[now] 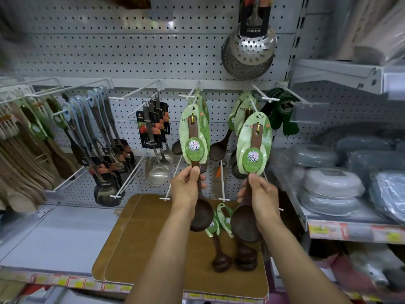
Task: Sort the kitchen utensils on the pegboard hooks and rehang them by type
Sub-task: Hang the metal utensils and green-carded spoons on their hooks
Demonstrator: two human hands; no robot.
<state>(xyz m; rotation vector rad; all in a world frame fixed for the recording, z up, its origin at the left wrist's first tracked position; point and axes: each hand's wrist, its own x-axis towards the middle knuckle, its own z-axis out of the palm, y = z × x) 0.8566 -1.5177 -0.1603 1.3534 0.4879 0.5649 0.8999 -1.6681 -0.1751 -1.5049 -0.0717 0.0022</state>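
Note:
My left hand (187,185) grips the handle of a dark wooden ladle (200,213) with a green leaf-shaped card, held upright in front of a pegboard hook (190,93). My right hand (260,191) holds a second matching wooden ladle (245,224), its green card (254,143) raised below another hook (255,99) that carries more carded wooden spoons. Two or three more wooden spoons (221,257) lie on the brown boards (142,249) on the shelf below.
Steel ladles (158,170) and black-carded utensils (103,150) hang to the left, wooden spatulas (19,154) at far left. A perforated steel skimmer (248,49) hangs above. Dark green utensils (282,115) hang at right. Grey lidded containers (333,187) fill the right shelf.

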